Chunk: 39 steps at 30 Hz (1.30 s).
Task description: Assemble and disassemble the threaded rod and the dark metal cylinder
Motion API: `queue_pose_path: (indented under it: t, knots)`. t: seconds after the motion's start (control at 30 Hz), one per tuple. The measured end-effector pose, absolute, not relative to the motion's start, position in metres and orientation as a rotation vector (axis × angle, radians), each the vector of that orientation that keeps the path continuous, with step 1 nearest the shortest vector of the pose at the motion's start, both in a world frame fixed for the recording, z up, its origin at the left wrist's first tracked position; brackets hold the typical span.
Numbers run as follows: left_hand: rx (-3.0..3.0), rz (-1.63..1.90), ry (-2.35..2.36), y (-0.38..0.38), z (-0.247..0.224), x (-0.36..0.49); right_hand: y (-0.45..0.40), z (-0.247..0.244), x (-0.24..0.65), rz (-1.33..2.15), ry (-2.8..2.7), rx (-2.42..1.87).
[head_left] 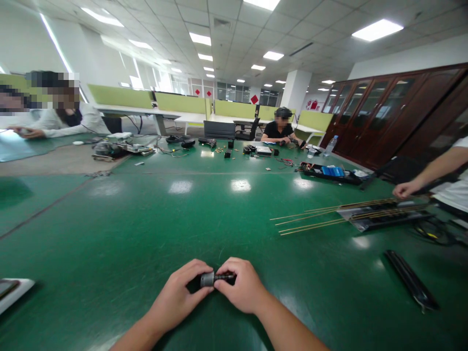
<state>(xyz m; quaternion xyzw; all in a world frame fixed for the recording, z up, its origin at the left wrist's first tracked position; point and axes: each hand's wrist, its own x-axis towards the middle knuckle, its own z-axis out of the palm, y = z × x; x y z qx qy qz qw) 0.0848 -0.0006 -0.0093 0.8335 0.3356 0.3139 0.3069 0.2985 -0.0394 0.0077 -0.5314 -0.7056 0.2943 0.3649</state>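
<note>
Close to me, just above the green tabletop (146, 234), both hands meet at one small part that looks like a motor. Its grey metal cylinder (207, 279) is pinched between the thumb and fingers of my left hand (179, 290). From the cylinder's right end a thin dark shaft (224, 277) with ringed steps runs to the right. My right hand (243, 285) has its thumb and fingers closed around that shaft. The fingertips partly cover the joint between cylinder and shaft, so I cannot tell whether the two are one piece.
Right of my hands lie long thin brass-coloured rods (310, 222) on black trays, beside a co-worker's hand (405, 189). Nearer is a black bar (411, 280). A white-edged object (16, 295) sits at left. Electronics, a parts tray (331, 173) and a bottle (331, 146) stand farther back.
</note>
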Motion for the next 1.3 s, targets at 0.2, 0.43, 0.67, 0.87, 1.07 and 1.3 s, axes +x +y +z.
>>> queue_pose_path:
  t: [0.2,0.43,0.67,0.87,1.07,1.3]
  knots:
    - [2.202,0.833,0.909,-0.0007,-0.0072,0.0848,-0.0392,0.0071,0.2996,0.76,-1.827,-1.375]
    - [2.209,0.843,0.901,-0.0007,-0.0054,0.0849,-0.0388,0.0076,0.3,0.764,-1.824,-1.368]
    - [2.215,0.892,0.908,-0.0017,-0.008,0.0826,-0.0393,0.0067,0.2994,0.77,-1.803,-1.375]
    - [2.207,0.881,0.92,-0.0035,-0.0064,0.0823,-0.0405,0.0073,0.2991,0.763,-1.808,-1.363]
    - [2.21,0.912,0.915,-0.0044,-0.0063,0.0829,-0.041,0.0078,0.2984,0.749,-1.807,-1.374]
    - [2.226,0.924,0.923,-0.0067,-0.0072,0.0821,-0.0419,0.0067,0.299,0.738,-1.803,-1.367]
